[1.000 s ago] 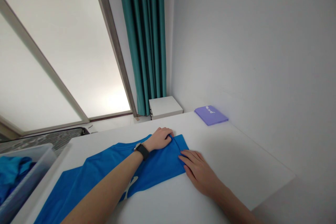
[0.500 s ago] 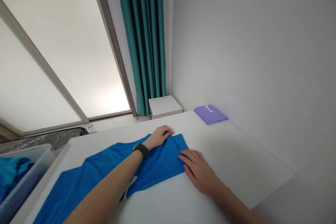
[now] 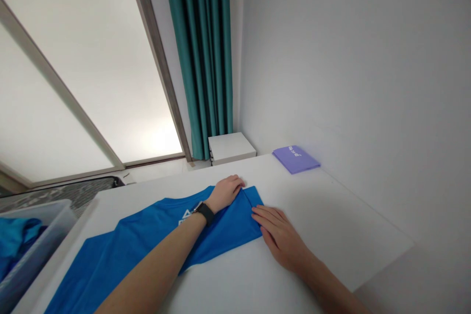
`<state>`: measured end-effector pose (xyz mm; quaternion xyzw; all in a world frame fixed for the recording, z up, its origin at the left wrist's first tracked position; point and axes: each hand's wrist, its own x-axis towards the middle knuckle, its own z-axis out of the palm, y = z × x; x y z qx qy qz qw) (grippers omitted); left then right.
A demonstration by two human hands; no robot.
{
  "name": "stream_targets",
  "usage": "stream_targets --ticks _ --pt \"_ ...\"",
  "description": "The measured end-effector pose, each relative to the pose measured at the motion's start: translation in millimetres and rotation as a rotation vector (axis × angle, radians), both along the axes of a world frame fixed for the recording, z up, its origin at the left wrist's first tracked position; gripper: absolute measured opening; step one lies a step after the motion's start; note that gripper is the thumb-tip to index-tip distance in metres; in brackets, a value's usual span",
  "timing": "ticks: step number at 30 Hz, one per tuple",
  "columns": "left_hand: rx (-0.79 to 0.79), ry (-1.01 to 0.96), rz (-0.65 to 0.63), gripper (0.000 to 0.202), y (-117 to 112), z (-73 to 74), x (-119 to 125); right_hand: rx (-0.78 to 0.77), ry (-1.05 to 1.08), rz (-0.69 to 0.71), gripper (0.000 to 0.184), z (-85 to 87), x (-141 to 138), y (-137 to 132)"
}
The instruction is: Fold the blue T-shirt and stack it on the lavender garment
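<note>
Head view. A bright blue cotton T-shirt (image 3: 224,223) lies flat on a white desk (image 3: 331,206), its right side folded inward in a long straight crease. A small white print (image 3: 185,217) shows just beyond the left forearm.

Left hand (image 3: 225,193): at the shirt's far edge, near the top of the fold, fingers curled down over the cloth; fingertips partly hidden, so whether they pinch the fabric cannot be told. Forearm extends from 7 o'clock and lies across the shirt; black wristband watch (image 3: 204,213) on the wrist.

Right hand (image 3: 279,238): open, palm down, fingers extended and together, fingertips touching the shirt's folded right edge, the rest of the hand on the bare desk. Forearm enters from 5 o'clock.

Surroundings, clock positions taken from the shirt: translucent plastic bin (image 3: 37,240) at 9 o'clock, at the desk's left edge, holding crumpled blue cloth (image 3: 16,238). Folded lilac packet with white lettering (image 3: 296,159) at 2 o'clock, on the desk against a pale grey wall (image 3: 349,59). Small white drawer unit (image 3: 231,148) beyond the desk at 12 o'clock, below a teal curtain (image 3: 198,49). Frosted glass door (image 3: 84,68) at 11 o'clock.
</note>
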<state>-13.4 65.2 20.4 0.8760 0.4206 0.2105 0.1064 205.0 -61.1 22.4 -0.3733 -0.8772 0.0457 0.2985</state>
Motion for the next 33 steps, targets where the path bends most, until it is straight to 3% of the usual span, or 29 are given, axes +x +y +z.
stream_targets --ticks 10,17,26,33 --pt "-0.027 0.001 0.045 0.027 -1.5 3.3 -3.8 -0.077 -0.030 -0.014 0.046 -6.2 4.3 2.9" --pt "-0.026 0.064 -0.033 0.025 0.4 7.5 -8.2 -0.064 -0.013 -0.008 0.045 -6.9 3.6 3.0" --pt "-0.008 0.143 0.075 0.027 -1.4 6.8 -4.6 -0.069 0.007 0.006 0.047 -3.9 2.7 2.2" --pt "-0.028 0.140 0.131 0.031 -0.1 16.5 -24.8 -0.058 0.062 -0.003 0.045 -6.5 4.3 4.6"
